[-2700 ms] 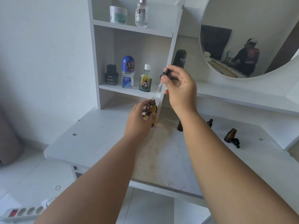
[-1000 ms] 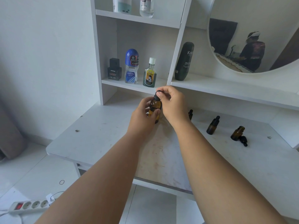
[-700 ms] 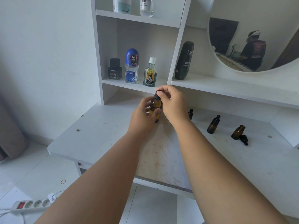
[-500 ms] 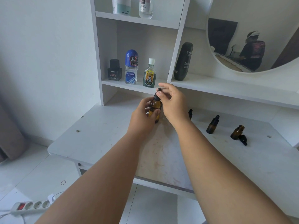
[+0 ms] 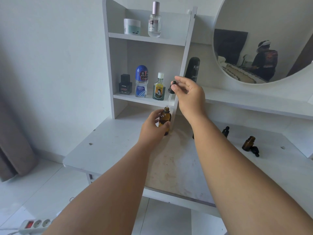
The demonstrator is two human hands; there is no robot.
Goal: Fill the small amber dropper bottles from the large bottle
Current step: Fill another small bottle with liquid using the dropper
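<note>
My left hand [image 5: 151, 128] grips the large amber bottle [image 5: 165, 118], which stands uncapped on the white vanity top [image 5: 110, 146]. My right hand [image 5: 188, 94] pinches the black bulb of a dropper [image 5: 171, 89] and holds it above the bottle, its glass tip just over the open neck. To the right stand a small capped amber bottle [image 5: 225, 131] and an open small amber bottle [image 5: 248, 143] with a loose black dropper cap [image 5: 254, 150] beside it. Another small bottle is mostly hidden behind my right forearm.
A shelf unit [image 5: 145, 100] behind the bottle holds a black perfume, a blue roll-on and a green bottle; a black tube [image 5: 193, 69] stands on the ledge beside it. A round mirror [image 5: 264, 39] hangs at the right. A power strip [image 5: 35, 225] lies on the floor.
My right hand has lifted the dropper out of the large bottle, from resting on its neck to above it. My left hand has kept its grip on the bottle.
</note>
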